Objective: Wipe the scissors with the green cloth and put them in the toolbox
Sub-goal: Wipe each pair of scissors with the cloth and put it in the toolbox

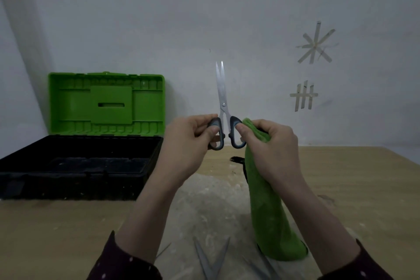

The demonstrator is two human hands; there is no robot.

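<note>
A pair of scissors with steel blades and grey-black handles points straight up in front of the wall, blades slightly apart. My left hand grips the left handle loop. My right hand clutches the green cloth, and its thumb presses against the right handle loop. The cloth hangs down from that hand to the table. The toolbox stands open at the left, black tray below and green lid raised against the wall.
More scissors lie with blades spread at the table's near edge, with other blades beside the cloth's foot. A dark object lies behind the cloth. The wooden table is dusty in the middle. Tape marks stick to the wall.
</note>
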